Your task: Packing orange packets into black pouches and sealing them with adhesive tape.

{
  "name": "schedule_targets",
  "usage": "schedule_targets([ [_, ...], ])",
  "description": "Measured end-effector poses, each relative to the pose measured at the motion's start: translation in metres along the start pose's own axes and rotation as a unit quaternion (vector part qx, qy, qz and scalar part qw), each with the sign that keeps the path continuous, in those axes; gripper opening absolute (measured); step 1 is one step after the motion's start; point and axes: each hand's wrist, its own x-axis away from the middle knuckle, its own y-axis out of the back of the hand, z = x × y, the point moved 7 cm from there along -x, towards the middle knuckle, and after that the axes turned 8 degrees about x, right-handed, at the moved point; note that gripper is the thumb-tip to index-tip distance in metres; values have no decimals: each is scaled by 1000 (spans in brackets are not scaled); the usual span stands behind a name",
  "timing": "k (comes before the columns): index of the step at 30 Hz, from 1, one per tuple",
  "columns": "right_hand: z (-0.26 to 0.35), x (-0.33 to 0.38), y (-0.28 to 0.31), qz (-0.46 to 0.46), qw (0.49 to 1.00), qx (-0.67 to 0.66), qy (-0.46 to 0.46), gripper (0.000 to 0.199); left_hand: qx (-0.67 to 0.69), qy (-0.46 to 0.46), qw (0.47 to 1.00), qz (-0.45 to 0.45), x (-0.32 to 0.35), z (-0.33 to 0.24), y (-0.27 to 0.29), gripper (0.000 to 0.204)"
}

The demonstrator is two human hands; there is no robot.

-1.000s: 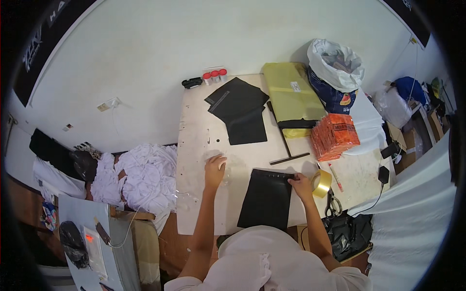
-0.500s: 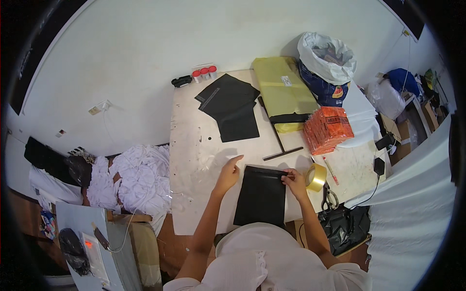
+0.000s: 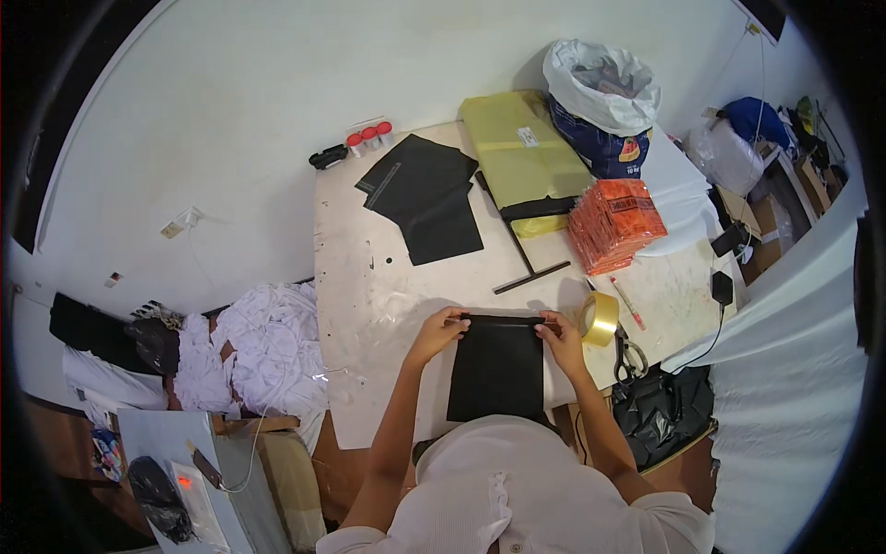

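Observation:
A black plastic mailing bag [image 3: 498, 371] lies at the table's near edge, against my body. Its top edge is pinched at both corners. My left hand [image 3: 437, 336] is closed on the top left corner, and my right hand [image 3: 562, 343] grips the top right one. Just right of my right hand stands a roll of yellowish tape [image 3: 600, 319]. Black-handled scissors [image 3: 629, 360] lie below that roll. Farther back, several more black bags [image 3: 425, 198] are fanned out on the table.
A stack of orange packets [image 3: 616, 226], a yellow package [image 3: 526, 152] and a blue-and-white sack [image 3: 604, 111] crowd the right back. A dark T-shaped bar [image 3: 532, 275] lies mid-table. Red-capped containers [image 3: 371, 138] stand at the back edge. White cloth [image 3: 268, 346] is heaped left of the table.
My left hand has come down and right from the table surface and taken hold of the bag's top left corner. My right hand stays on the right corner. The view has shifted slightly.

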Motion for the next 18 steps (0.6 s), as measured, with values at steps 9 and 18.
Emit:
schedule_targets([
  [9, 4, 7, 5, -17, 998, 63, 10, 15, -18, -54, 997, -44, 5, 13, 8, 19],
  [18, 36, 15, 9, 4, 979, 174, 105, 14, -102, -144, 984, 6, 17, -4, 7, 13],
])
